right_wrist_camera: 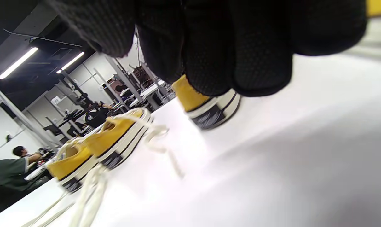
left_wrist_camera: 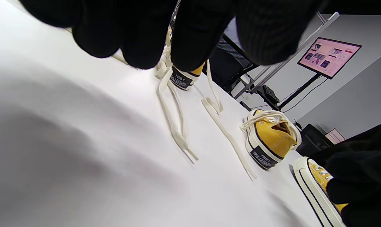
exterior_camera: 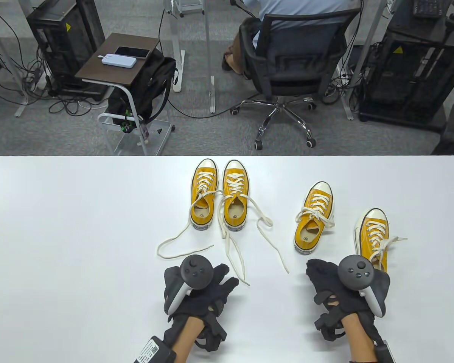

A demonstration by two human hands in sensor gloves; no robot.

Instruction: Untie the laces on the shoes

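Observation:
Four yellow sneakers stand on the white table. The middle pair, one shoe beside the other, has loose laces trailing toward me. A third shoe and a fourth shoe at the right each carry a tied bow. My left hand is low over the table by the loose lace ends and holds nothing; its fingers hang free. My right hand is beside the fourth shoe's heel, which it partly hides, and holds nothing; its fingers hang before the third shoe's heel.
Beyond the table's far edge sit an office chair with a seated person, a small side table with a bag, and computer racks. Bare table stretches to the left and far right of the shoes.

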